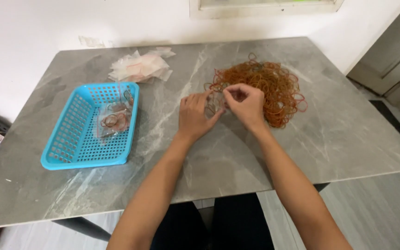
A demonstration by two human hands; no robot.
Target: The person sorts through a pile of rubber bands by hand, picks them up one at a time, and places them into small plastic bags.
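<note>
- A heap of orange-brown rubber bands is spread on the grey marble-patterned table, toward its far right part.
- The left hand is held at the near left edge of the heap, with its fingers bent around a small clear bag that is pinched between both hands.
- The right hand is placed against the near edge of the heap, its fingertips drawn together on the top of the same bag; a few bands seem to be gripped there, though this cannot be told for sure.
- A blue plastic basket is set well to the left of the heap, and small clear packets of rubber bands are seen lying inside it.
- A loose pile of empty clear bags is laid to the left of the heap, just beyond the far end of the basket.
</note>
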